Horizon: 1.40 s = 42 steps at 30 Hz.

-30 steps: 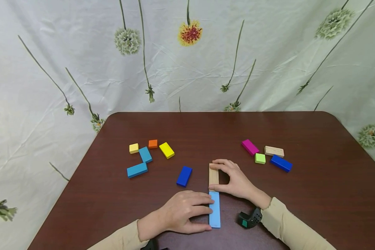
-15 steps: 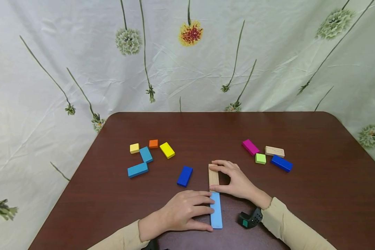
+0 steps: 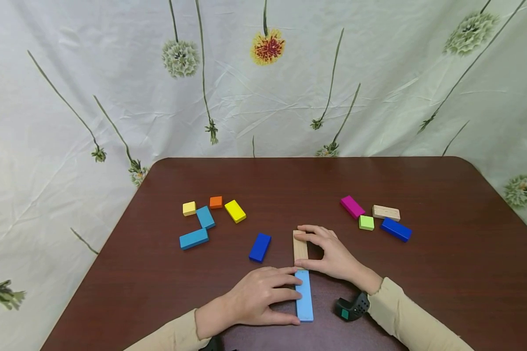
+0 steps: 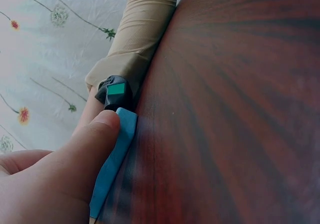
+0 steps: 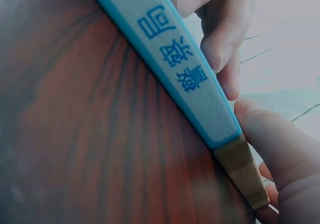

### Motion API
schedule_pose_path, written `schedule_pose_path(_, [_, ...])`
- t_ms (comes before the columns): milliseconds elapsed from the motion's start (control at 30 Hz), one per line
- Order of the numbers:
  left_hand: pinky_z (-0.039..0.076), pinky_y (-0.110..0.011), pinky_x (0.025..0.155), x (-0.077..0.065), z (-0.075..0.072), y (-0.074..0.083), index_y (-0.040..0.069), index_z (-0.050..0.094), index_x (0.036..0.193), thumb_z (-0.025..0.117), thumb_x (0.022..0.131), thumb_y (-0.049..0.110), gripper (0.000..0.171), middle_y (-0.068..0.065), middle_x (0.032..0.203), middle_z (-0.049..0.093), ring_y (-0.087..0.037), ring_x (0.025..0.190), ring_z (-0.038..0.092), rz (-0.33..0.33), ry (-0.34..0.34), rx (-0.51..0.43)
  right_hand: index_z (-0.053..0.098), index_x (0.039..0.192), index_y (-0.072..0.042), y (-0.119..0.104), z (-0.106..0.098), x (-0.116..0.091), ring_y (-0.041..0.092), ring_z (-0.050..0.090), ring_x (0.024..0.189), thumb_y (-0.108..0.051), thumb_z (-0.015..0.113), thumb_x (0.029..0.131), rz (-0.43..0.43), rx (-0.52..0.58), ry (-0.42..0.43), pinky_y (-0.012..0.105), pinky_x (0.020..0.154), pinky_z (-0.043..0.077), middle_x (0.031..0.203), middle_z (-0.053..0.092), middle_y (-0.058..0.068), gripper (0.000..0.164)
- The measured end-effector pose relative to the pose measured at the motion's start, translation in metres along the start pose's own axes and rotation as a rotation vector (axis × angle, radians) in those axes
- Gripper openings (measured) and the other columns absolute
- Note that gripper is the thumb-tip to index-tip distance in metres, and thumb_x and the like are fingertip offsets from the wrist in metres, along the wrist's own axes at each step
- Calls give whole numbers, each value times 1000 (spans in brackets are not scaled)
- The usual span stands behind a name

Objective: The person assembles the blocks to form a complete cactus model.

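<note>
A light blue block [image 3: 304,304] and a pale wooden block [image 3: 300,249] stand end to end in a line pointing away from me. Fingertips of my left hand [image 3: 256,297] touch the blue block along its left side, fingers spread and fairly straight, thumb by its near end. Blue characters show on the blue block's right face [image 5: 175,58] in the right wrist view. My right hand [image 3: 334,253] grips the wooden block, index finger toward the far end and thumb close to the joint. Part of the wooden block is hidden under those fingers.
A dark blue block [image 3: 260,247] lies left of the line. Further left are two blue blocks [image 3: 193,239], yellow blocks [image 3: 235,211] and an orange one [image 3: 216,202]. To the right lie magenta [image 3: 352,206], green [image 3: 366,223], wooden [image 3: 386,212] and blue blocks [image 3: 396,229].
The near end of the light blue block has swung slightly right, with my left fingertips following it. My right hand and the wooden block have hardly moved.
</note>
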<state>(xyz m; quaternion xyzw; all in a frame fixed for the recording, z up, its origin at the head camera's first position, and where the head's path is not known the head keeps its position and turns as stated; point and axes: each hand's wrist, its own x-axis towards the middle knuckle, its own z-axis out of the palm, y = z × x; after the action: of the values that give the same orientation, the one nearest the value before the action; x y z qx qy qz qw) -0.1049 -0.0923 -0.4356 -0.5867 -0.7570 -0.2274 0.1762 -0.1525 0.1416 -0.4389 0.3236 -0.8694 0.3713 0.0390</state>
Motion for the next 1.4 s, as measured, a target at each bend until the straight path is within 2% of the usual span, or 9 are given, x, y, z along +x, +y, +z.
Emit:
schedule_pose_path(1000, [43, -31, 96, -1, 1, 0, 19, 69, 104, 67, 83, 47, 35, 2, 119, 60, -17, 123, 49, 6, 3, -12, 58, 129, -11, -4, 0, -1, 29, 41, 125, -34, 75, 80, 3, -13, 11, 54, 97, 31, 137, 47, 7, 57])
schedule_pose_path(1400, [42, -32, 97, -1, 1, 0, 19, 68, 104, 67, 82, 47, 35, 2, 120, 60, -17, 123, 48, 10, 0, 2, 58, 129, -13, -4, 0, -2, 28, 40, 126, -36, 74, 80, 19, -19, 11, 54, 98, 31, 138, 46, 4, 57])
